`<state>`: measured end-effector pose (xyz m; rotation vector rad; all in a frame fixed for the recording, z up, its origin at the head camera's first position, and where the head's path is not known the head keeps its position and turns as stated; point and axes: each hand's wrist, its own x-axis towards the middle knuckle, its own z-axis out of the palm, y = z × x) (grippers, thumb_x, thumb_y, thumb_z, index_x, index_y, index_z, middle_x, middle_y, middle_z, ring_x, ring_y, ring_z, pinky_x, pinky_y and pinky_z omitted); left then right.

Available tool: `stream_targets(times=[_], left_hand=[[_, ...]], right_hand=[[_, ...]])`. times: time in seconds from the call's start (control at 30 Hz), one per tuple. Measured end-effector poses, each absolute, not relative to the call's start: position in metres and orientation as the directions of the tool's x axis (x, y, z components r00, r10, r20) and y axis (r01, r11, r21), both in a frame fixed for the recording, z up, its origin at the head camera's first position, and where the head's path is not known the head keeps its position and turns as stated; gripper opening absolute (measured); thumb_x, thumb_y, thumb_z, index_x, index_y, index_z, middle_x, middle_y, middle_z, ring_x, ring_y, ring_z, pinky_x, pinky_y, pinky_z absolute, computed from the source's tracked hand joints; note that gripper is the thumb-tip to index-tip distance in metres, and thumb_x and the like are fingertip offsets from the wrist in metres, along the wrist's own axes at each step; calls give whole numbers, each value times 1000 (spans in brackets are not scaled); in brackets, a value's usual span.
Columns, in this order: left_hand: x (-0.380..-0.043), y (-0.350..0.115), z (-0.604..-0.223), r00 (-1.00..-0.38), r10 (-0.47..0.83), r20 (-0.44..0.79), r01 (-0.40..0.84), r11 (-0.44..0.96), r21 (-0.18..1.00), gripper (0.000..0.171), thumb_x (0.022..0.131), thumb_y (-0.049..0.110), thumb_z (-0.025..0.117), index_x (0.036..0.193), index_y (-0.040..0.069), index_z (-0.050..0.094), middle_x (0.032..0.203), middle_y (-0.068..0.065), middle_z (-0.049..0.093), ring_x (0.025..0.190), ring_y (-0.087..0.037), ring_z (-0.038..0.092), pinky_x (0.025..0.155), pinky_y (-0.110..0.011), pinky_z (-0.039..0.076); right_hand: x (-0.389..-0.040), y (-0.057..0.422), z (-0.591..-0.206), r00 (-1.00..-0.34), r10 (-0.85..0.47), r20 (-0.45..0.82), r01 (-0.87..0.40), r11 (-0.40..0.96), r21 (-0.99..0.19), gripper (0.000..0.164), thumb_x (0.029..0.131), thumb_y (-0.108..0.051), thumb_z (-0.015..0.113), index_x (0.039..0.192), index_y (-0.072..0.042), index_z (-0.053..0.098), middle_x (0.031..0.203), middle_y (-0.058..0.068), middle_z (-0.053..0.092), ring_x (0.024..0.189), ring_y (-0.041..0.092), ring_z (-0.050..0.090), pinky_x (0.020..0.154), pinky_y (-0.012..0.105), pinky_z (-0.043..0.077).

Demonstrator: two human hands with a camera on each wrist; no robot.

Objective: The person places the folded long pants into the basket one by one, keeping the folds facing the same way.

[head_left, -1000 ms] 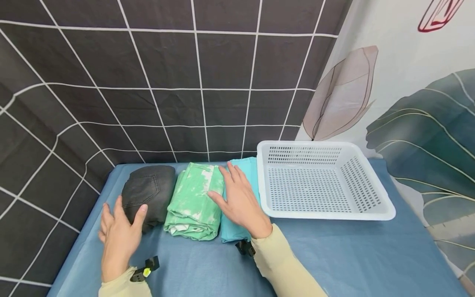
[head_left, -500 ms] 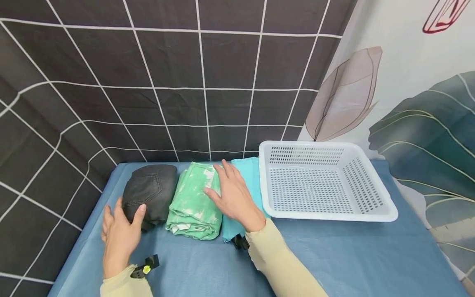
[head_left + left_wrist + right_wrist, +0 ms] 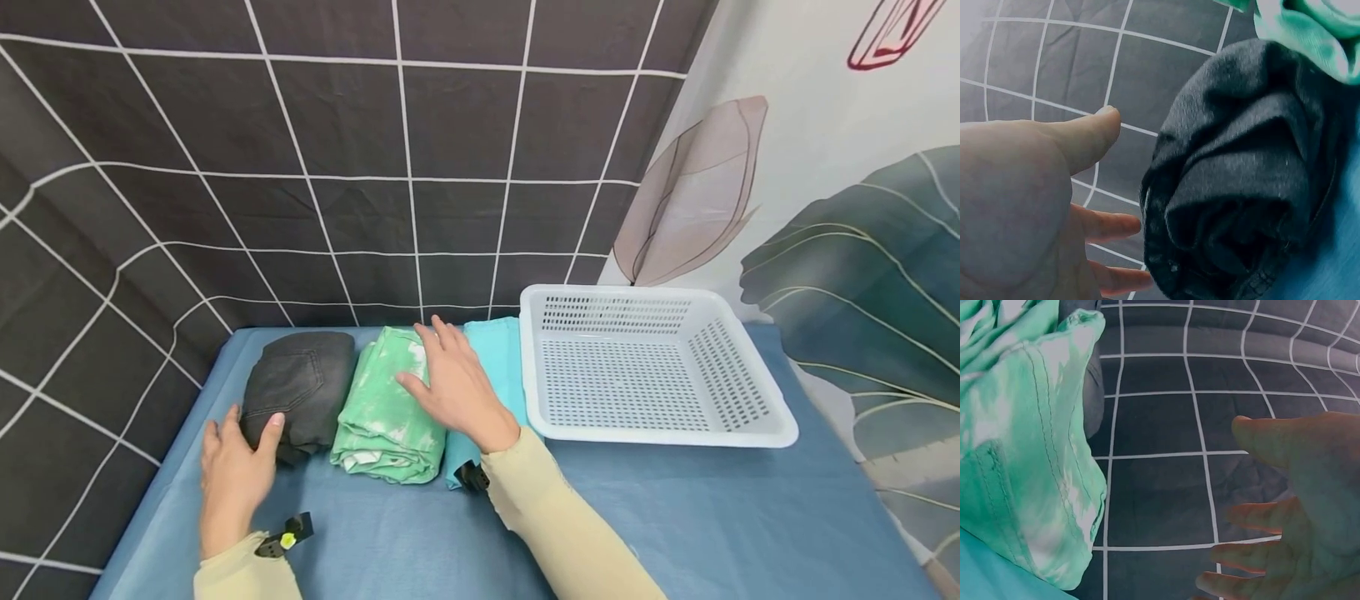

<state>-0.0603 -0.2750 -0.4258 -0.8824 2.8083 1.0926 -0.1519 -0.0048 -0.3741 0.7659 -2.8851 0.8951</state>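
Gridded dark cloth (image 3: 352,125) backs the blue surface (image 3: 675,517). On it, I register the grey garment (image 3: 303,383) beside the left hand (image 3: 236,471), the green garment (image 3: 386,425) near the right hand (image 3: 463,383); both hands extended, empty.

The blue-covered table (image 3: 720,517) bears, from left to right, folded dark gray jeans (image 3: 303,383), a folded green-and-white garment (image 3: 386,417), a folded turquoise garment (image 3: 499,358) and a white perforated plastic basket (image 3: 667,437).

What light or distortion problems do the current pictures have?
Head view: even light, white basket sharp; left wrist view: pale glare at upper left, over the gridded cloth; right wrist view: right hand dim, grid lines curved, whether by lens or folds I cannot tell.
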Motion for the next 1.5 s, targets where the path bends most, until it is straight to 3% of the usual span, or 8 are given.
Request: stream_targets(times=[0.27, 0.5, 0.77, 1.03, 1.3, 1.5], left_hand=[[-60, -283, -424, -832, -502, -236, -530, 592, 608, 93, 102, 64, 31, 159, -2, 1, 160, -36, -10, 147, -55, -3, 111, -75, 11], [-60, -290, -425, -852, -471, -228, -507, 633, 585, 92, 103, 62, 32, 159, -4, 2, 159, -38, -2, 145, -57, 5, 111, -73, 14], [-62, -297, -428, -844, -438, -309, -534, 640, 552, 97, 101, 67, 25, 157, -8, -1, 156, -41, 8, 142, -60, 13, 111, -72, 17], [-60, -306, -435, -841, -375, -391, -542, 589, 599, 98, 101, 68, 21, 156, -8, -8, 158, -39, 0, 143, -60, 7, 112, -71, 15], [-58, -307, -440, -824, -409, -392, -562, 497, 661, 99, 99, 70, 25, 158, -2, -9, 160, -35, -3, 144, -58, 6, 112, -72, 15], [-55, -299, -446, -825, -438, -356, -534, 399, 745, 102, 98, 69, 34, 159, -2, -5, 156, -41, 15, 128, -54, 47, 102, -60, 43]], right_hand=[[-162, -15, -375, -876, -457, 154, -469, 734, -491, 69, 100, -38, 63, 153, -3, 38, 160, 21, 31, 148, 37, 27, 121, 46, 24], [-167, -31, -379, -873, -475, 115, -468, 744, -477, 69, 101, -40, 61, 155, -6, 36, 161, 18, 30, 148, 34, 28, 120, 45, 26], [-171, -46, -376, -870, -487, 77, -459, 742, -488, 69, 101, -41, 60, 156, -8, 34, 162, 16, 29, 149, 32, 27, 120, 41, 25], [-177, -54, -379, -874, -481, 64, -444, 740, -505, 69, 101, -41, 60, 156, -9, 35, 162, 15, 30, 148, 32, 29, 119, 41, 28], [-181, -62, -384, -880, -473, 54, -432, 746, -507, 68, 101, -42, 59, 156, -10, 35, 161, 13, 31, 148, 29, 30, 118, 40, 31], [-186, -71, -380, -873, -487, 19, -421, 735, -531, 68, 102, -42, 57, 157, -11, 33, 162, 13, 30, 148, 27, 29, 116, 39, 33]])
